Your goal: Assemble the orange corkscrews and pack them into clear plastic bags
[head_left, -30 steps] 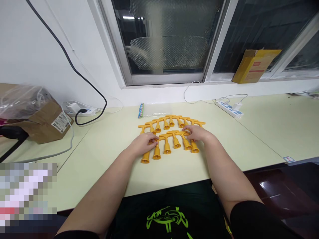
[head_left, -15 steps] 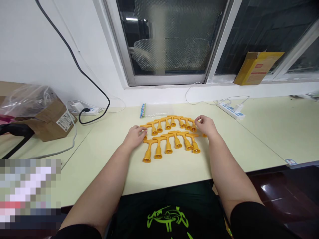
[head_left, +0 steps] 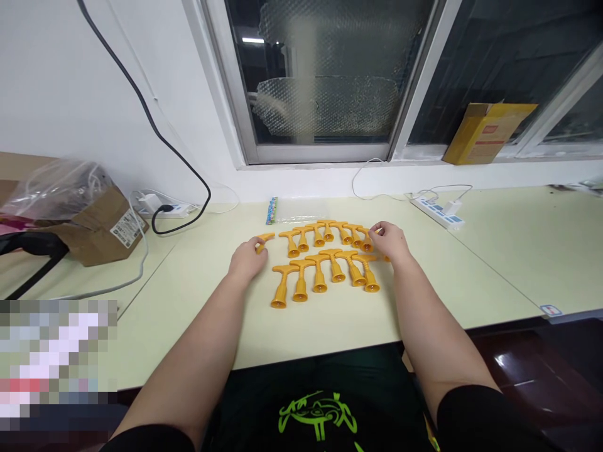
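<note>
Several yellow plastic T-shaped pieces with flared, bell-like ends lie on the table in two curved rows, a back row [head_left: 328, 231] and a front row [head_left: 319, 276]. My left hand [head_left: 249, 257] is closed around a yellow T-shaped piece [head_left: 266, 238] at the left end of the back row, a little apart from its neighbour. At that row's right end, my right hand [head_left: 390, 240] pinches with thumb and fingers over another yellow piece [head_left: 387, 258], mostly hidden by the hand. Both hands are close to the tabletop.
Behind the rows lies a clear plastic bag [head_left: 301, 210] with a colourful header. A power strip [head_left: 437, 212] is at the back right, another [head_left: 172, 211] at the back left. An open cardboard box [head_left: 101, 229] and a black cable [head_left: 155, 132] are on the left.
My left hand has moved slightly left with its yellow piece, opening a gap to the back row. The right hand stays almost in place; the view has shifted a little.
</note>
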The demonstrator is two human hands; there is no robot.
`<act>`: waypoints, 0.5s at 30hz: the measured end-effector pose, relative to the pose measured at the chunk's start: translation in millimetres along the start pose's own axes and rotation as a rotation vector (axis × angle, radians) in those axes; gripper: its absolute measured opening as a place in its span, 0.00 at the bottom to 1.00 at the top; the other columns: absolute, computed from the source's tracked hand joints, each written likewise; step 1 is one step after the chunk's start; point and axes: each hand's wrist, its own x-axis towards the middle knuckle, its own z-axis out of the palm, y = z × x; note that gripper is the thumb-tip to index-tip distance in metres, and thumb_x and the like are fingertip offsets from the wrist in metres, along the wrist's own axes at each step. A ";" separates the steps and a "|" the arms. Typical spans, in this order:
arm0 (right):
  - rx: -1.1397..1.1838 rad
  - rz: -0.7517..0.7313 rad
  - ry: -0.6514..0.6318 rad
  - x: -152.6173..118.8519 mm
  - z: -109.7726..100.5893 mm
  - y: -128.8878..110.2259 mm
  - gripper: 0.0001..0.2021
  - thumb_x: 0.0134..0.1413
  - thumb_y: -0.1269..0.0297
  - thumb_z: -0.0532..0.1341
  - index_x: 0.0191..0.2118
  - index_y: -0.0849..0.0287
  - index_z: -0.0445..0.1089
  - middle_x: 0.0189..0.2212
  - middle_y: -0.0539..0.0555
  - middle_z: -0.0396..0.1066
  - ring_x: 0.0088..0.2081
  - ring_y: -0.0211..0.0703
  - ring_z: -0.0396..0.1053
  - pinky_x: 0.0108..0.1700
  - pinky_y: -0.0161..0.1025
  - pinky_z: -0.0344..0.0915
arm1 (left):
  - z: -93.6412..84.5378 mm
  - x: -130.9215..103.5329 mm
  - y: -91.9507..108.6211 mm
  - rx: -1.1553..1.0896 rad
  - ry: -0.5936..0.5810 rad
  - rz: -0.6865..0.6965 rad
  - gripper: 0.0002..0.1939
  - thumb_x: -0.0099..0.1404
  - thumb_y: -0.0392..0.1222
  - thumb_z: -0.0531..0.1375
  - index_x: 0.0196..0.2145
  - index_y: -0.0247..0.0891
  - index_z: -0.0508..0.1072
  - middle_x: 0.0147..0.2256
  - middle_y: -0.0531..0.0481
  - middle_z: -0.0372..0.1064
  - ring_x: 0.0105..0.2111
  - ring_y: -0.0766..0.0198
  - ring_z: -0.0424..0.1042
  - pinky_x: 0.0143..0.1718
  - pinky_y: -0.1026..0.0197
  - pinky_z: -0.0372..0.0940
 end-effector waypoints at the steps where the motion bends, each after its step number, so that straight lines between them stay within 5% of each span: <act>1: 0.014 -0.015 0.013 0.3 0.5 0.4 0.07 0.50 0.60 0.62 0.35 0.54 0.74 0.25 0.49 0.71 0.28 0.40 0.67 0.31 0.37 0.58 | -0.7 1.3 -0.7 -0.083 0.027 -0.030 0.14 0.64 0.45 0.59 0.47 0.44 0.72 0.40 0.42 0.73 0.43 0.47 0.75 0.49 0.46 0.68; 5: 0.143 -0.151 0.051 -3.2 6.8 -3.8 0.07 0.52 0.59 0.62 0.34 0.55 0.73 0.22 0.47 0.66 0.26 0.39 0.63 0.31 0.37 0.59 | -0.5 1.8 5.0 -0.717 0.092 -0.073 0.24 0.63 0.45 0.62 0.55 0.43 0.60 0.41 0.48 0.72 0.35 0.58 0.77 0.42 0.52 0.73; 8: 0.267 -0.304 0.017 -14.8 15.7 -15.8 0.08 0.55 0.57 0.61 0.36 0.56 0.72 0.21 0.45 0.62 0.25 0.38 0.60 0.31 0.36 0.59 | 1.7 -5.1 17.5 -1.137 0.004 0.004 0.34 0.61 0.44 0.66 0.58 0.46 0.54 0.43 0.51 0.70 0.37 0.62 0.79 0.45 0.53 0.74; 15: 0.301 -0.653 -0.163 -49.8 33.1 -50.1 0.09 0.61 0.56 0.61 0.40 0.55 0.73 0.28 0.50 0.68 0.28 0.40 0.62 0.36 0.40 0.64 | 7.3 -35.2 47.3 -1.274 -0.269 0.247 0.53 0.55 0.48 0.73 0.66 0.58 0.43 0.46 0.53 0.70 0.45 0.60 0.79 0.50 0.50 0.73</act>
